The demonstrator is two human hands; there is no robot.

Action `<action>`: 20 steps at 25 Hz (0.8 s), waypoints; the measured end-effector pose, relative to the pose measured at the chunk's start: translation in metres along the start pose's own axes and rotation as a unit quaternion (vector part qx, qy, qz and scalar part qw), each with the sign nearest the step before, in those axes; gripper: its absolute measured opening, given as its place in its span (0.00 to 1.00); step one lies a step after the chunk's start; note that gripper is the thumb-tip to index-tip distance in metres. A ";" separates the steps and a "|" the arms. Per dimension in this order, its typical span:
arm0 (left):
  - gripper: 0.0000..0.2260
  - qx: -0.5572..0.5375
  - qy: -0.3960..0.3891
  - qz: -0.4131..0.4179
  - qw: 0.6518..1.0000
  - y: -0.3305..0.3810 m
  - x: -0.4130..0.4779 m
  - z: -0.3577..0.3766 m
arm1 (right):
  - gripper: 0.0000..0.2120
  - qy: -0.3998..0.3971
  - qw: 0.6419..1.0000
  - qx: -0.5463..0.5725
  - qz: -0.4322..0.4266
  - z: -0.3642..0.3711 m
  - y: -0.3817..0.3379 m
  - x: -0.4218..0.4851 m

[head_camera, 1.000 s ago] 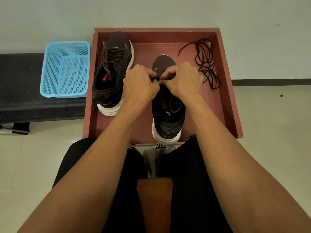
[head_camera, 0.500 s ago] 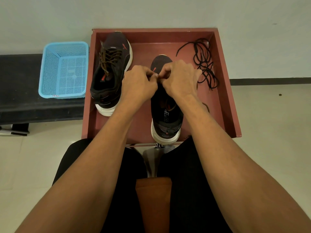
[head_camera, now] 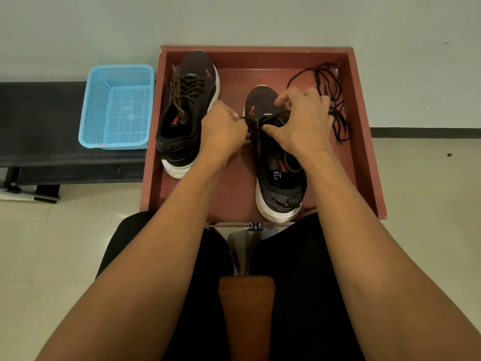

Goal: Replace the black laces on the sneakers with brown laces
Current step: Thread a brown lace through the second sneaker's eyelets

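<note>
Head view, the only one:

- Shallow red-brown wooden tray (head_camera: 260, 57) against the wall. What holds it up is hidden by the tray itself and by the knees.
- laced sneaker (head_camera: 187, 113): black knit, white sole, orange logo. It stands in the tray's left half, toe to the wall, brown laces crossed through the eyelets.
- open sneaker (head_camera: 276, 173): same make, in the middle of the tray and nearer the person, heel at the near rim. Both hands cover the eyelet area.
- left hand (head_camera: 223, 128): fingers curled, with thumb and forefinger pinching the tip of the brown lace (head_camera: 246, 118) just left of the open sneaker. That strand reads dark in this light. A loop lying in the shoe opening looks brown, so probably the same lace.
- right hand (head_camera: 304, 123): arched over the open sneaker's upper, thumb pressed on the eyelet row, forefinger hooked above the toe logo. The other fingers curl over the far side. Can't tell whether they also hold the lace.
- Loose black laces (head_camera: 335, 110) are tangled in the tray's far right corner, partly hidden behind the right hand.
- Light blue perforated plastic basket (head_camera: 117, 108) sits on a black desk (head_camera: 39, 121) left of the tray and close beside it. The desk is cut off at the left edge.
- Bottom of frame: black trouser legs and an orange-brown strip between the knees, cut off. Can't identify it.
</note>
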State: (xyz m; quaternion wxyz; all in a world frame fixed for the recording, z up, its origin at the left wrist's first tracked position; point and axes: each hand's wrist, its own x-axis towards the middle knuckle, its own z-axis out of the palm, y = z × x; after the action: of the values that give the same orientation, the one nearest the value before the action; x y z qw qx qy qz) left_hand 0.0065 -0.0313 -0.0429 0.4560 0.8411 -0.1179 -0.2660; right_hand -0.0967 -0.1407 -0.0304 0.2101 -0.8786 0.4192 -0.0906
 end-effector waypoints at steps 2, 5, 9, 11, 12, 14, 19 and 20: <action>0.06 -0.032 0.000 -0.022 0.999 0.002 0.001 -0.002 | 0.28 -0.011 0.999 0.031 0.020 -0.003 0.010 0.000; 0.06 0.048 0.025 0.037 0.998 -0.001 0.002 -0.006 | 0.24 -0.025 0.994 0.086 0.056 -0.006 0.019 0.000; 0.12 0.235 0.035 0.221 0.946 -0.004 0.001 -0.005 | 0.12 -0.014 0.986 0.138 0.089 -0.016 0.029 0.000; 0.10 0.242 0.043 0.242 0.939 -0.004 0.000 -0.003 | 0.09 -0.001 0.988 0.131 0.084 -0.020 0.033 -0.001; 0.08 0.237 0.048 0.239 0.941 -0.004 -0.001 -0.003 | 0.08 -0.002 0.989 0.129 0.076 -0.021 0.032 -0.002; 0.06 0.227 0.064 0.235 0.943 -0.005 -0.002 -0.003 | 0.09 -0.016 0.991 0.117 0.065 -0.021 0.025 -0.002; 0.05 0.286 0.079 0.197 0.934 -0.003 -0.006 -0.003 | 0.09 -0.013 0.996 0.041 0.082 -0.018 0.010 0.003; 0.07 0.324 0.078 0.186 0.924 -0.003 -0.008 -0.004 | 0.09 -0.010 0.996 0.038 0.086 -0.019 0.009 0.003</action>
State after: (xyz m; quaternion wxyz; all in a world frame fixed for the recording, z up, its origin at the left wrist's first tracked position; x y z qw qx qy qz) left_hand 0.0016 -0.0233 -0.0409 0.2081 0.9239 -0.3161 -0.0573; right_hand -0.1074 -0.1534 -0.0178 0.2550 -0.8316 0.4869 -0.0794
